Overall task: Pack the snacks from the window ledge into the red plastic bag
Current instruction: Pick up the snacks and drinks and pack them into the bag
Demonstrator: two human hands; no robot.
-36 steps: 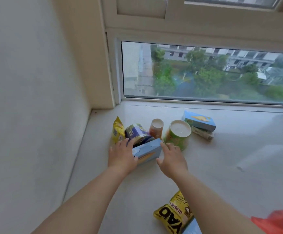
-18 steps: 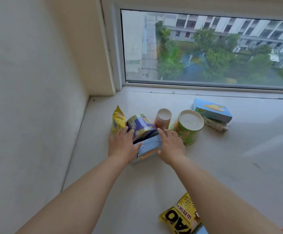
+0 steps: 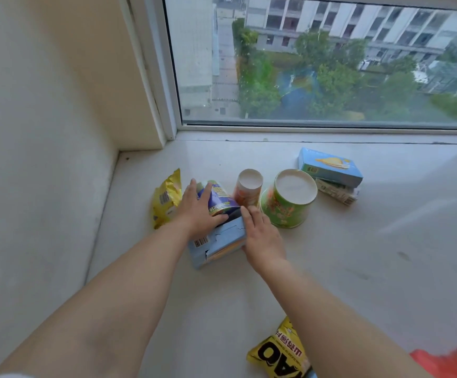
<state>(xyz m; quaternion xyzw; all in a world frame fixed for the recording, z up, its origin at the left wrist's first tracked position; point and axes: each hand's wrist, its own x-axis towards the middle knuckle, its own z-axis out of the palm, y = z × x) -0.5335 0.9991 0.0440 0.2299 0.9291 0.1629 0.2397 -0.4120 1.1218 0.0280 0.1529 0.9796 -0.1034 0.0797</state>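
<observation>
At the centre of the frame both hands close in on a pale blue box (image 3: 217, 245) with a barcode on its torn top, lying on the window ledge (image 3: 358, 255). The left hand (image 3: 198, 211) lies flat, fingers spread over a purple cup (image 3: 221, 199); the right hand (image 3: 261, 237) presses open-palmed against the box's right end. Just beyond stand an orange tube (image 3: 247, 189) and a green tub (image 3: 288, 199), their print too blurred to read. Bottom centre, a yellow bag (image 3: 279, 353) shows "AO" in black. The red plastic bag (image 3: 451, 360) sits at the lower right corner.
</observation>
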